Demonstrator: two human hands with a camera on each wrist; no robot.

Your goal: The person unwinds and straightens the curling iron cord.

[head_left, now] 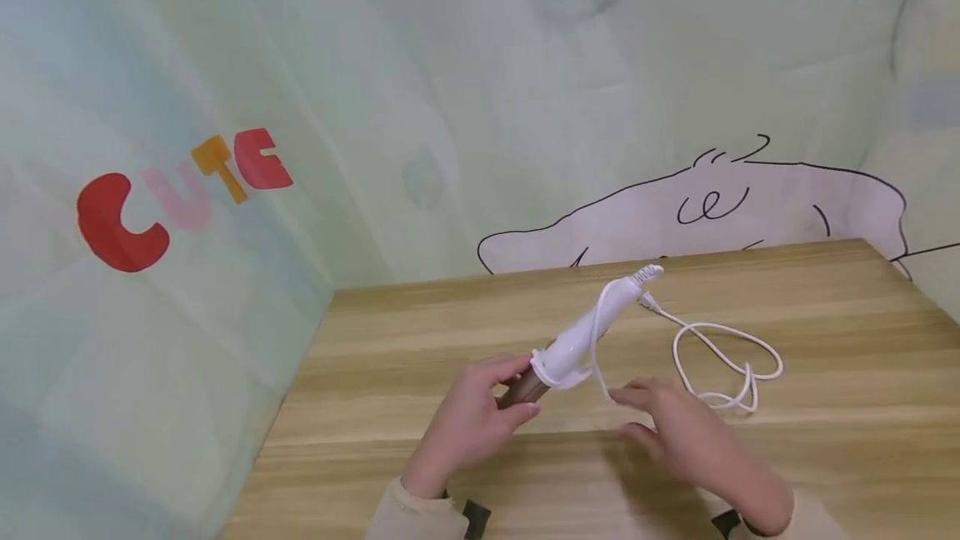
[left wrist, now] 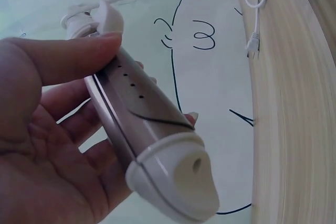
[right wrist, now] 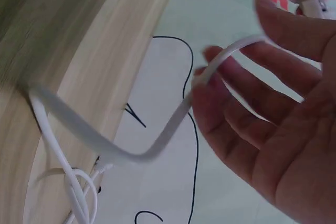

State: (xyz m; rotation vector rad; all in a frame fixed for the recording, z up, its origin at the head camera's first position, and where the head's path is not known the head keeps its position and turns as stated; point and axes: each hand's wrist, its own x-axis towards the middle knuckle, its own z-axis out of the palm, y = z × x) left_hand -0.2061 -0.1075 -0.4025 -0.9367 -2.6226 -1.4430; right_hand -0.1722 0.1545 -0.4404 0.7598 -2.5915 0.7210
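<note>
A curling iron (head_left: 581, 340) with a white handle and a bronze barrel (left wrist: 144, 103) is held tilted above the wooden table. My left hand (head_left: 472, 415) grips it round the barrel, thumb near the white clamp lever (left wrist: 111, 18). The white end cap (left wrist: 176, 179) points towards the left wrist camera. From the handle's far end the white cord (right wrist: 170, 127) loops back along the handle to my right hand (head_left: 686, 432). There it lies across the spread, slightly bent fingers (right wrist: 257, 85), with the thumb apart from the fingertips.
On the right of the wooden table (head_left: 390, 332) lies a loosely looped stretch of cord (head_left: 727, 327), its plug (head_left: 649, 301) near the handle's end. Behind the table hangs a printed cloth (head_left: 420, 107) with line drawings and coloured letters.
</note>
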